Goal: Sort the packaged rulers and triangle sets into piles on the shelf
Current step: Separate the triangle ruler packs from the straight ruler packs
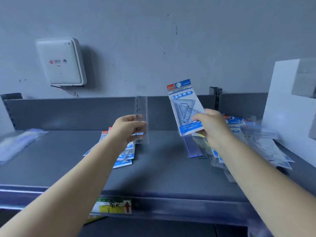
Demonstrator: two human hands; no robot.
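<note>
A dark grey metal shelf [51,168] runs across the view, with a low grey back panel [68,112] behind it and a pale, scuffed wall above. A white wall-mounted box [60,62] hangs on that wall at the left, and a white board [282,108] leans at the shelf's right end. A yellow and white label [112,206] with a red arrow sits on the shelf's front lip. The left hand [125,130] holds a clear packaged ruler [141,108] upright above the shelf, thumb and fingers pinching its lower half. Under that arm lies a pile of blue-and-white triangle set packs [125,158]. The right hand [213,127] grips a triangle set pack [183,106] with a red and blue header, tilted leftwards at the top, with more clear packs [196,147] hanging from the same grip below. A loose heap of mixed packs [266,146] lies at the right, and a blurred pile of clear packs [17,144] at the far left.
</note>
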